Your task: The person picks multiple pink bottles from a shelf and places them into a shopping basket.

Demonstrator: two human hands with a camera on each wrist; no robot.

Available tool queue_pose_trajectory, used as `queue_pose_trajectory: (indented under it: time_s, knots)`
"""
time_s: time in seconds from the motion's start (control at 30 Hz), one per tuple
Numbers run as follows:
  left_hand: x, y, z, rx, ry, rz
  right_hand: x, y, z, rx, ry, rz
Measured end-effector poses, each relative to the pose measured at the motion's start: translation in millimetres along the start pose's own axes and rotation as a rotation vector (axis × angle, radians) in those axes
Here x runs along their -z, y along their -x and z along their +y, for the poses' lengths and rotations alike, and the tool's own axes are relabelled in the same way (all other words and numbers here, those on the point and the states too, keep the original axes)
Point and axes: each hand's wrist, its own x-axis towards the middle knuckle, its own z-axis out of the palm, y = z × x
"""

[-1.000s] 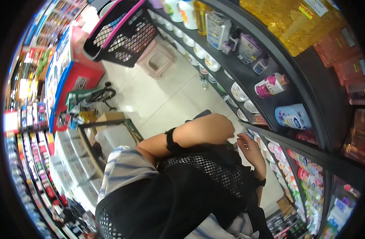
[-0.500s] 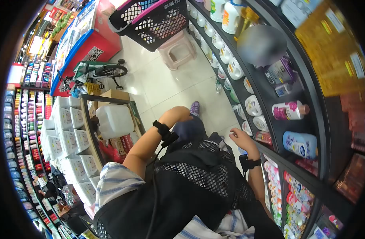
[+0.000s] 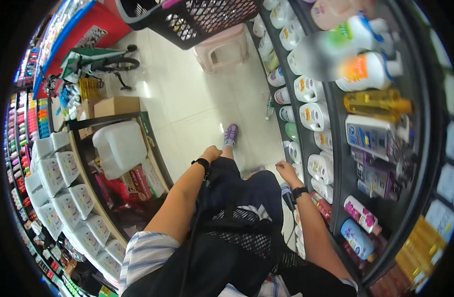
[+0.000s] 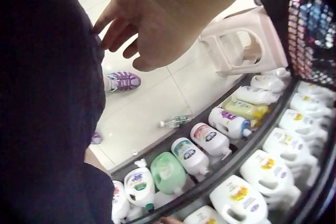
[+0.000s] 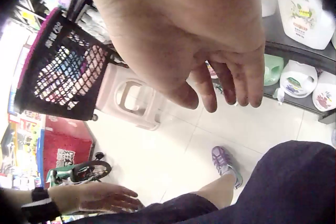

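My left hand [image 3: 212,153] hangs in front of the dark shorts [image 3: 224,173], with its fingers loosely bent and nothing in them. In the left wrist view the same hand [image 4: 144,24] shows above the tiled floor. On the other side of the body, my right hand [image 3: 288,173] hangs beside the lower shelf of white bottles [image 3: 320,167], touching none of them. Relaxed, slightly spread fingers of this empty right hand [image 5: 194,40] fill the top of the right wrist view.
A black basket [image 3: 207,20] with a pink edge sits by a pale pink stool [image 3: 221,49]. A clear bottle [image 4: 176,121] lies on the floor near the shelf. Leftward are a bicycle [image 3: 100,62], a rack with a white jug [image 3: 119,148] and stacked white tubs [image 3: 68,175].
Both hands have come down to hang lower at the sides; the left was raised across the chest. The view has turned, with the bottle shelves showing farther along and the basket closer to the top edge.
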Motion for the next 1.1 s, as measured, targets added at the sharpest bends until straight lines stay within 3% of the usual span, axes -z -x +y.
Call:
queue_pose_trajectory:
  time_s: [0.13,0.27,0.33,0.37,0.4,0.47,0.67,0.73,1.1]
  knots:
    - [-3.2,-20.8,4.8,0.129,-0.171,-0.009,-3.6,-62.6,-1.5,-0.154,-0.097,-0.049]
    - [-29.9,-42.4,19.7,0.277,-0.084,0.009,-20.1,-149.8,30.8,-0.049,-0.043,-0.036]
    - [-1.0,-40.1,67.8,0.297,-0.192,-0.511,-33.0,-192.2,54.3,-0.038,0.089,-0.168]
    - [-71.8,-61.4,18.8,0.43,-0.273,-0.04,-38.4,-211.7,64.7,-0.049,0.13,-0.168]
    - [-80.4,-65.2,14.8,0.437,-0.286,-0.052,-40.7,-233.4,72.0,-0.059,0.173,-0.165]
    - [-79.1,-69.5,23.2,0.344,-0.296,0.142,-50.1,-275.8,88.5,-0.082,0.22,-0.176]
    - [-77.0,-78.8,23.0,0.272,-0.376,0.211,-103.4,-379.6,143.2,-0.206,0.052,-0.053]
    - [-65.0,-80.1,27.7,0.281,-0.397,0.187,-127.3,-401.9,165.0,-0.119,0.169,0.013]
    - [-37.2,-89.6,35.2,0.191,-0.368,0.257,-165.9,-479.0,227.8,-0.222,0.211,-0.113]
